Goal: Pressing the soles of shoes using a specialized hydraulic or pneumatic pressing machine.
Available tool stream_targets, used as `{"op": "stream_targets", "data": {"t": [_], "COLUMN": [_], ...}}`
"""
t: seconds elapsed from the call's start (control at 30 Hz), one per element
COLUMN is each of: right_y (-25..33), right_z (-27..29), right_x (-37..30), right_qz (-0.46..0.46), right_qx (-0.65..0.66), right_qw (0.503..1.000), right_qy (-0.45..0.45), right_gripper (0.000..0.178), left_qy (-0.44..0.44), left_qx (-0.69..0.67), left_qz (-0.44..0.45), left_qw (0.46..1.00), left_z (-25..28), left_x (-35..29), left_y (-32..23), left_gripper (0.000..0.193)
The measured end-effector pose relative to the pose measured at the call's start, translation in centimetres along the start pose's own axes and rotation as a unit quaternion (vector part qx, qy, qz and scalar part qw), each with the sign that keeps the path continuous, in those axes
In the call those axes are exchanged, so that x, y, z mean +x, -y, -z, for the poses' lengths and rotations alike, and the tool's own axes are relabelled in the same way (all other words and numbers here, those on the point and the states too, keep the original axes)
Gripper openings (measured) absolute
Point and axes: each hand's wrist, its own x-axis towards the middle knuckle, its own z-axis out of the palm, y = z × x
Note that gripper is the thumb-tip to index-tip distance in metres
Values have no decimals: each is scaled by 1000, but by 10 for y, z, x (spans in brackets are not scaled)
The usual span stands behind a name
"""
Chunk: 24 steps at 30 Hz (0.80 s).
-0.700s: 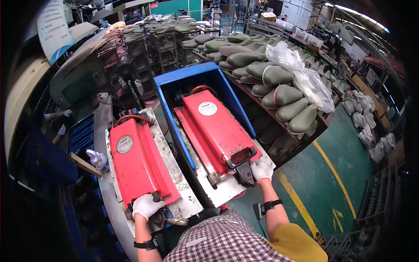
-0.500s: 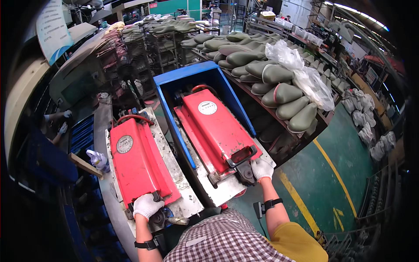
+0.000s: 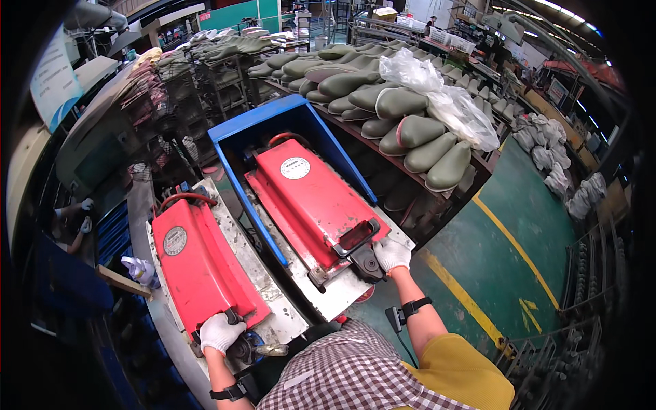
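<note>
Two long red metal covers lie side by side on pale, worn plates. At the near end of the left red cover, my left hand, in a white knit glove, is closed over a black handle, mostly hidden by the glove. My right hand, gloved the same way, has its fingers curled against a round black latch beside the near end of the right red cover. A black loop handle stands upright there, just left of my right hand. Both covers are down.
A blue open-fronted hood surrounds the right cover. Olive-green boot-shaped forms crowd a rack behind it, partly under clear plastic. A spray bottle stands left. Another person's gloved hands show at far left.
The whole view has shifted, so the covers and rack sit further left in the picture. Both my hands stay at the same places on the two covers.
</note>
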Motion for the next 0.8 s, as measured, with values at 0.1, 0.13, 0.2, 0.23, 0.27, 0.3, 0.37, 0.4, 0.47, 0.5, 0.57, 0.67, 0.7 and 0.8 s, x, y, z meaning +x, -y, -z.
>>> {"op": "stream_targets", "data": {"t": [0.1,0.13,0.2,0.23,0.27,0.3,0.37,0.4,0.47,0.5,0.57,0.67,0.7,0.8], "right_y": [-2,-2,-1,1,1,1,-1,-1,-3,-2,-2,-5,-5,-4], "right_z": [-1,-1,1,2,3,4,2,0,-4,-5,-5,-8,-8,-5], "right_x": [0,0,-1,-2,-2,-2,-2,-1,1,2,3,3,3,2], "right_qz": [1,3,0,0,-3,-2,-7,-11,-4,0,1,6,8,8], "right_qx": [6,7,8,9,9,8,6,5,8,3,3,8,9,7], "right_qw": [1000,1000,1000,1000,1000,1000,1000,1000,1000,1000,1000,1000,1000,1000], "right_qy": [-2,-2,-3,-3,-4,-2,-1,-3,-5,-8,-7,-13,-19,-19], "right_gripper": [48,48,48,48,48,48,48,48,47,46,46,46,46,46], "left_qy": [-14,-13,-15,-14,-9,-4,-4,-5,-7,-10,-10,-15,-19,-25], "left_qx": [-4,-3,-10,-9,-4,1,8,12,12,10,5,3,7,-1], "left_qz": [-1,-3,-6,-8,-8,-9,-4,4,0,1,-3,-4,-2,-10], "left_qw": [1000,1000,1000,1000,1000,1000,1000,1000,1000,1000,1000,1000,1000,1000], "left_z": [-2,-2,-1,-1,-1,0,2,3,-1,-2,-4,-1,-1,-3], "left_x": [1,1,0,0,0,0,-2,-2,0,1,1,-1,-1,-1], "left_y": [-1,-2,-2,-2,-2,-3,-6,-8,-3,0,2,-3,-4,-2], "left_gripper": [32,32,32,32,34,36,35,35,35,34,34,33,33,33]}}
